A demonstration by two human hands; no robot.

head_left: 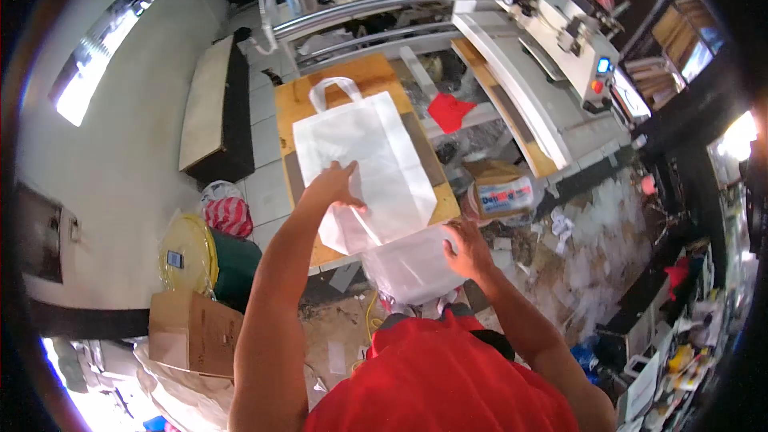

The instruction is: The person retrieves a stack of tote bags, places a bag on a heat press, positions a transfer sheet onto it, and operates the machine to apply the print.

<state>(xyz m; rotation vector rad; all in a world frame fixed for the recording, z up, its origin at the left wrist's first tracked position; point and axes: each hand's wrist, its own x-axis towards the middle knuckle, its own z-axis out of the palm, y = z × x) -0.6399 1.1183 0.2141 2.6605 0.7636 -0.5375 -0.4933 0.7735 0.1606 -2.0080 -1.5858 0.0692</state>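
One white tote bag (368, 160) lies on the wooden bench (372, 74), handle (339, 82) toward eleven o'clock; the left hand (334, 186) rests on it, grip spread apart; the right hand (470, 250), at four o'clock, meets translucent plastic (410, 268), whether clamped cannot be told.

Head feed, watched from my station. Landmark: red shirt (440, 380). My left arm (274, 296) runs forward along its left side, nearly straight; left hand (334, 186) well ahead of it, back upward, fingers spread. My right arm (524, 316) angles inward from its right; right hand (470, 248) ahead, nearer it, fingers curved, thumb apart, grip unclear.
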